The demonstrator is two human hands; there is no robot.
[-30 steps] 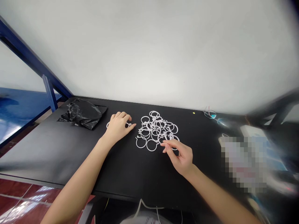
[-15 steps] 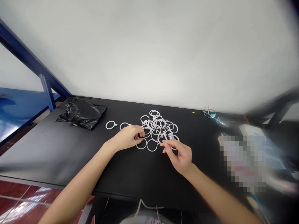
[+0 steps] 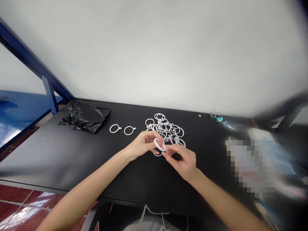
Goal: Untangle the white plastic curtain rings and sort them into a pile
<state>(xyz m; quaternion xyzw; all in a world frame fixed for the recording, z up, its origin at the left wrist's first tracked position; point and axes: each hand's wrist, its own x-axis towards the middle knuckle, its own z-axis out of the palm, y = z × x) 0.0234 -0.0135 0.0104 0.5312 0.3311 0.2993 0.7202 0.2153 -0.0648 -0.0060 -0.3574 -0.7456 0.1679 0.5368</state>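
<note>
A white curtain ring [image 3: 158,147] with a small eyelet is held tilted above the table between my two hands. My left hand [image 3: 144,146] grips its left side, fingers curled round it. The thumb and fingertips of my right hand [image 3: 184,159] pinch it near the eyelet. Just behind my hands lies a loose pile of similar white rings [image 3: 164,127], partly hidden by my fingers. Left of the pile, two single rings lie flat side by side, a left one [image 3: 119,128] and a right one [image 3: 134,128], eyelets facing right.
A crumpled black plastic bag [image 3: 86,117] lies at the back left of the black table [image 3: 115,183]. Eyeglasses [image 3: 218,117] rest at the back right, near a small yellow bit [image 3: 199,115]. Blurred packages [image 3: 252,166] sit at the right. A pale wall [image 3: 154,57] rises behind.
My left hand has left the table surface beside the pile and moved right with a ring. My right hand now pinches that ring too. The second single ring is uncovered.
</note>
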